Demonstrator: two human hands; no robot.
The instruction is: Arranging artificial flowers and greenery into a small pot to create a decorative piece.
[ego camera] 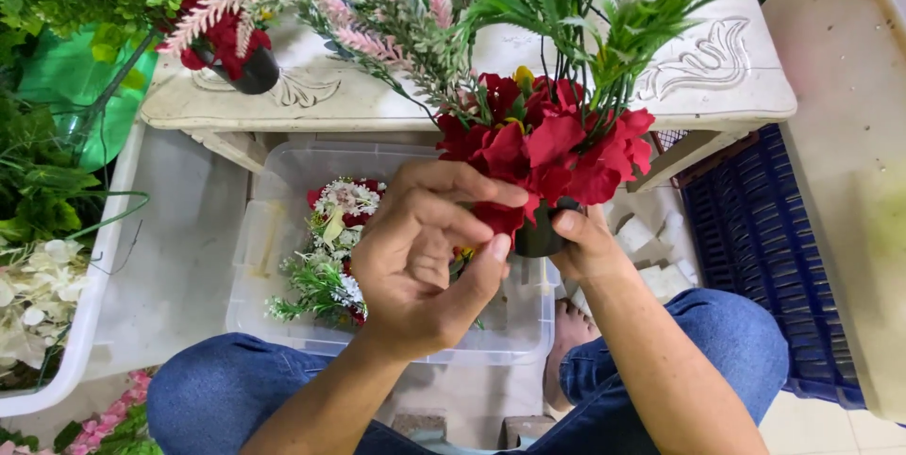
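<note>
My right hand [583, 243] grips a small black pot [538, 238] from the side, holding it up over my lap. The pot carries an artificial arrangement of red flowers [547, 148], green blades and pink-and-white sprigs [425, 2]. My left hand [425, 252] is curled at the pot's left side, its fingertips pinching at the lower red petals. Beneath both hands sits a clear plastic box [274, 238] with loose red, white and green flower pieces [330, 247] inside.
A low white carved table [717, 77] stands ahead with a second black pot of red flowers [241, 58]. A white tub [104, 257] of pale flowers and greenery sits left, a dark blue crate [755, 228] right. White foam blocks [651, 247] lie on the floor.
</note>
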